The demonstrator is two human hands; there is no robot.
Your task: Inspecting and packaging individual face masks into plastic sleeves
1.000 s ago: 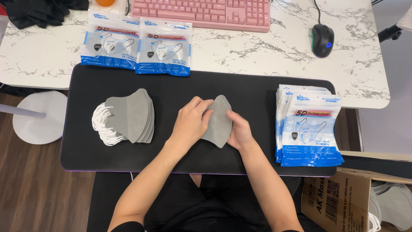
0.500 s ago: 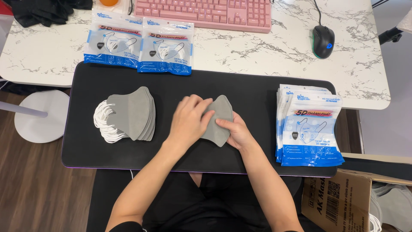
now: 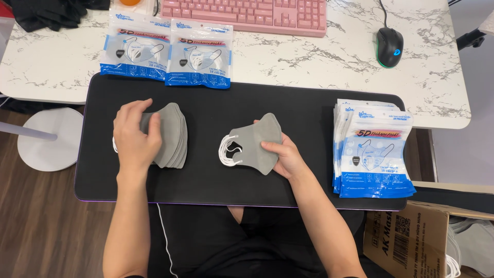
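Worktop, white marble-patterned: I log a black mat (image 3: pixel 216 180) across centre frame. My left hand (image 3: pixel 135 136), left of centre, rests fingers curled on the grey mask stack (image 3: pixel 172 135), nothing lifted. My right hand (image 3: pixel 288 158), centre, grip closed on one edge of a folded grey mask (image 3: pixel 254 144) with white loops. Packaged masks: two packs (image 3: pixel 170 51) upper left, a pile (image 3: pixel 373 149) at right. Pink keyboard (image 3: pixel 247 13), black mouse (image 3: pixel 389 46) along top. Wood floor, cardboard box (image 3: pixel 406 242) lower right.
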